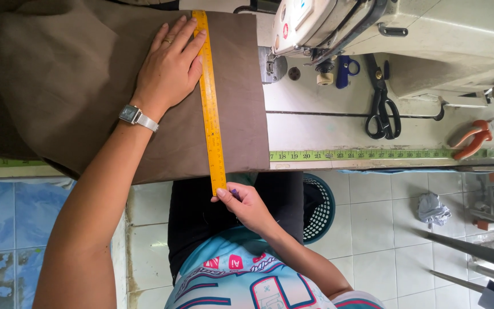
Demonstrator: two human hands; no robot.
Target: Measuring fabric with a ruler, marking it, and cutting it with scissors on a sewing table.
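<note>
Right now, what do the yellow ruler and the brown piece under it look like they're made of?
The yellow ruler looks like rigid plastic or painted metal: straight edges, a smooth, slightly glossy face with printed marks; which of the two I cannot tell. The brown piece looks like woven fabric, matte, with soft folds at its left. The left hand presses on it; the right hand pinches the ruler's near end.

Left hand (170, 66) lies flat, fingers spread; right hand (244, 201) pinches.

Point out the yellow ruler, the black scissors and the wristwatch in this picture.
yellow ruler (209, 103): head view, middle of its marked face.
black scissors (382, 117): head view, on the handle loops.
wristwatch (128, 114): head view, on its square face, left wrist.
</note>
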